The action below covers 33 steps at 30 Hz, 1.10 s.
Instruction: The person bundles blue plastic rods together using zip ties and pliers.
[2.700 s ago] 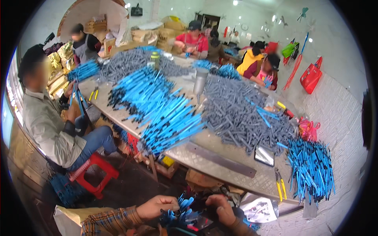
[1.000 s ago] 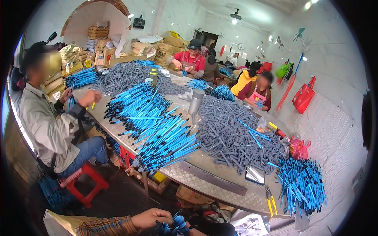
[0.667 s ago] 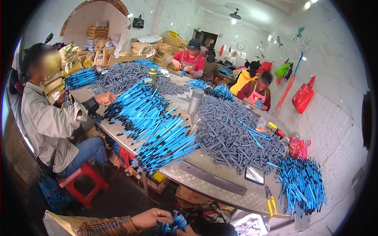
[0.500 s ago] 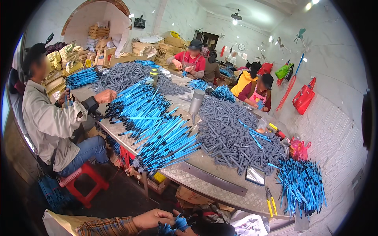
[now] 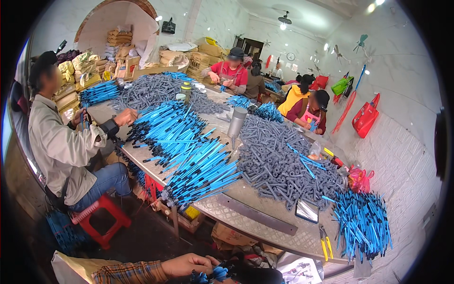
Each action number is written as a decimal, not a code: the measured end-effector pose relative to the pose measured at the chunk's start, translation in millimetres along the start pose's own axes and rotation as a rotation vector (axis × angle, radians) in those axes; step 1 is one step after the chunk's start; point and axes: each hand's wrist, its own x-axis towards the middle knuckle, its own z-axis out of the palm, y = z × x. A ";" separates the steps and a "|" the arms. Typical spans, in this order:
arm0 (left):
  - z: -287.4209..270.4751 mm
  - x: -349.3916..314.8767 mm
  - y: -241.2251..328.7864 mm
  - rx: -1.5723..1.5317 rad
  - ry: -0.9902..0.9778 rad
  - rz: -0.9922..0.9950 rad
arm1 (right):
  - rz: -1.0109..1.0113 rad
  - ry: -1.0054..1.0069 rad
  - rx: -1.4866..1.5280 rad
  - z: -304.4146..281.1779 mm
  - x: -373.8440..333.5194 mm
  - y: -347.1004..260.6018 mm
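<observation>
At the lower edge, my left hand (image 5: 188,264), below a checked orange and grey cuff, has its fingers pinched together at a bunch of thin blue rods with black ends (image 5: 220,273). My right hand (image 5: 213,260), beside a dark sleeve, is closed around the same bunch and only partly shows. The rods' lower ends run out of the picture. Beyond my hands, a large pile of similar blue rods (image 5: 203,177) lies on the metal-topped table (image 5: 213,203). A heap of short grey plastic tubes (image 5: 283,163) lies beside it.
Yellow-handled pliers (image 5: 326,244) and a phone (image 5: 307,211) lie by the near table edge. More blue rods (image 5: 362,225) overhang the right corner. A grey tumbler (image 5: 237,122) stands mid-table. A co-worker (image 5: 66,137) sits left on a red stool (image 5: 101,221); several others work behind.
My left hand has shifted slightly to the right and its fingers are less raised. The blue rods have turned a little in my hands. The piles on the table look unchanged.
</observation>
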 end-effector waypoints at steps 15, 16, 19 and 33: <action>4.5 4.5 5.2 0.043 -0.014 -0.003 | 0.112 -0.113 -0.044 -17.5 -6.3 2.9; 4.7 5.0 5.1 0.032 -0.009 -0.002 | 0.117 -0.120 -0.055 -19.2 -6.5 5.3; 2.8 7.1 2.7 0.015 -0.026 -0.030 | 0.132 -0.144 -0.087 -25.5 -6.3 15.8; 7.6 7.1 11.2 0.078 -0.040 -0.109 | 0.235 -0.180 -0.296 -42.5 -6.7 36.0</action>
